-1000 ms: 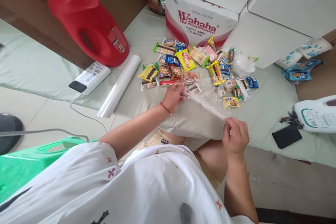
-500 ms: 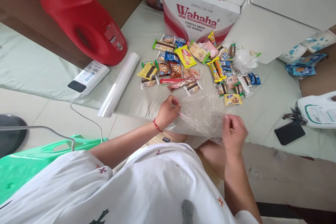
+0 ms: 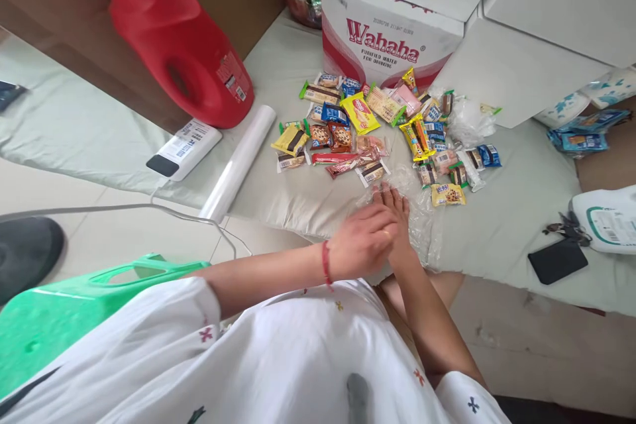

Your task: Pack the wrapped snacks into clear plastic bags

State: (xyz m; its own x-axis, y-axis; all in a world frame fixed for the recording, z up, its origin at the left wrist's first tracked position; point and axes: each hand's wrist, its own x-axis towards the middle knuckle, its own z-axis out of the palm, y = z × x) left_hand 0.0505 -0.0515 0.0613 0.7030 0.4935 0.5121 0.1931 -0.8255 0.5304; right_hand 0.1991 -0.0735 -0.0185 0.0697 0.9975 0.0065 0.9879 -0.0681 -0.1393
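Note:
My two hands meet over a thin clear plastic bag [image 3: 422, 215] lying at the front edge of the pale green surface. My left hand [image 3: 360, 242], with a red cord at the wrist, lies across my right hand [image 3: 395, 212], whose fingers stretch flat on the plastic. The left fingers are also extended, pressing down. Just beyond the fingertips lies a spread of several small wrapped snacks [image 3: 377, 126], the nearest a clear-wrapped biscuit [image 3: 371, 173].
A roll of clear plastic bags [image 3: 238, 162] lies to the left, next to a white device [image 3: 183, 149] and a red jug [image 3: 173, 40]. A Wahaha carton [image 3: 382, 46] stands behind the snacks. A black phone [image 3: 557, 260] and a white jug [image 3: 606, 218] sit at the right. A green stool [image 3: 74, 305] is at my left.
Both hands let go of the stretched plastic bag and came together, left over right, now pressing flat on the bag on the surface.

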